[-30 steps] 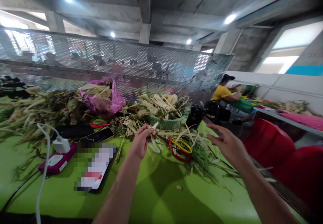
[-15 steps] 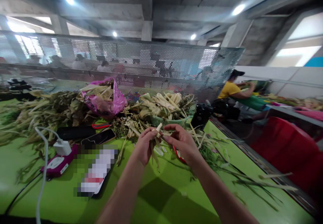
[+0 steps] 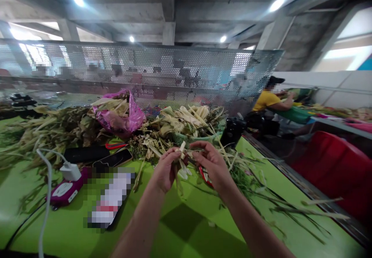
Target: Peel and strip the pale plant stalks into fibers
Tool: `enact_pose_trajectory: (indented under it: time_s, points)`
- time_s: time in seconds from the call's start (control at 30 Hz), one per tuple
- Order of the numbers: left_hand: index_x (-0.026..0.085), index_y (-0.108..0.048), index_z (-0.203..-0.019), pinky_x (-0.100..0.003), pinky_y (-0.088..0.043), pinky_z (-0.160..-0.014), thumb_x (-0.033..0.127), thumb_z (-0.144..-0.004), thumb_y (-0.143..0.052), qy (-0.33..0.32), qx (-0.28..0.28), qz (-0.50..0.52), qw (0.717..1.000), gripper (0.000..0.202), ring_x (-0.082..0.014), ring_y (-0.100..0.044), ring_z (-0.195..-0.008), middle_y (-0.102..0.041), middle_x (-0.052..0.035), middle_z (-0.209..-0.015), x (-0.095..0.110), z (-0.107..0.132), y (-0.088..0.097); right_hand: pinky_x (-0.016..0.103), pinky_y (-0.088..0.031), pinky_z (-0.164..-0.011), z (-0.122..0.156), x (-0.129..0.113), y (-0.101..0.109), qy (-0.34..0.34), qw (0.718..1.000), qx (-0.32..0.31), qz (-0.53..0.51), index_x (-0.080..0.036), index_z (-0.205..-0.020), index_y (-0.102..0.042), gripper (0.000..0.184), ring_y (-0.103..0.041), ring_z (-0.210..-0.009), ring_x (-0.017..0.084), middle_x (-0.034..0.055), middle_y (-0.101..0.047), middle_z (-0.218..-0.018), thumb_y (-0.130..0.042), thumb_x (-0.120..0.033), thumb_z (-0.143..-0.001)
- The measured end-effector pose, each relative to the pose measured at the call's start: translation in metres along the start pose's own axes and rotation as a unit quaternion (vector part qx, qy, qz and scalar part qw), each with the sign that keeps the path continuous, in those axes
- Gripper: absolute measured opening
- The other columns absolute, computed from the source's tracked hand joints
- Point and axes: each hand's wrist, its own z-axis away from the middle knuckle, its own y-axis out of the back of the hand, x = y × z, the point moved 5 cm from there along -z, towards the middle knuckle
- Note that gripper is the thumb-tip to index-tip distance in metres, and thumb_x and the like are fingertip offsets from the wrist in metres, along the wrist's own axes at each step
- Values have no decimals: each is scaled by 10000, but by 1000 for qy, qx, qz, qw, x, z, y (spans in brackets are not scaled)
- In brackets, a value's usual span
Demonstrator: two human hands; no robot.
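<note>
My left hand (image 3: 166, 169) is closed around a small bundle of pale dried husk (image 3: 182, 149), its thumb pressed on it. Strips of the bundle hang below the fingers. Just to the right, my right hand (image 3: 211, 163) has its thumb and fingers drawn together beside the bundle. What they pinch is too small to make out. Behind and below my right hand lies a red-handled tool (image 3: 205, 177), partly covered. Loose plant stems and green sprigs (image 3: 242, 184) lie to the right of that hand.
On the green table (image 3: 186, 238) lie a pink bag of husks (image 3: 135, 112), a green basket (image 3: 200, 137) piled with husks, a black container (image 3: 232, 132), two phones (image 3: 116, 196) and a purple power strip (image 3: 65, 191). A person in yellow (image 3: 266, 101) works at right, beyond a red chair (image 3: 328, 172).
My right hand has moved slightly toward the right, and its fingertips are a little farther from the husk bundle. My left hand keeps its hold. The view has shifted slightly.
</note>
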Motion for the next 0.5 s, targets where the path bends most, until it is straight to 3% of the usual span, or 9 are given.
enact_pose_trajectory:
  time_s: [0.1, 0.2, 0.33, 0.5]
  points:
    - [151, -585, -807, -201, -498, -619, 229, -667, -712, 19, -15, 6, 1000, 204, -83, -595, -594, -648, -7, -741, 0, 0, -1, 227, -424, -537, 0, 10, -1, -70, 989, -63, -118, -215, -1056, -587, 302, -516, -650, 110, 54, -605, -1031, -634, -346, -787]
    - [144, -586, -815, -184, -500, -600, 230, -681, -701, 35, -17, 10, 999, 196, -72, -588, -579, -642, -5, -732, 0, 0, 0, 241, -457, -583, 2, 18, -5, -117, 972, -109, -174, -200, -1052, -597, 325, -555, -671, 116, 48, -620, -952, -670, -318, -758]
    - [136, -587, -805, -183, -510, -605, 220, -688, -690, 50, -5, 16, 999, 177, -66, -580, -565, -635, -4, -717, 0, 1, 0, 279, -481, -667, 1, 25, -5, -143, 965, -115, -188, -184, -1032, -616, 338, -594, -690, 130, 30, -636, -836, -695, -314, -731]
    - [130, -584, -815, -180, -519, -595, 213, -708, -671, 52, 15, 15, 998, 161, -66, -587, -563, -637, -9, -717, 0, 2, 0, 228, -422, -556, -1, 22, 0, -121, 979, -84, -143, -163, -931, -659, 322, -530, -620, 101, 12, -623, -764, -746, -331, -671]
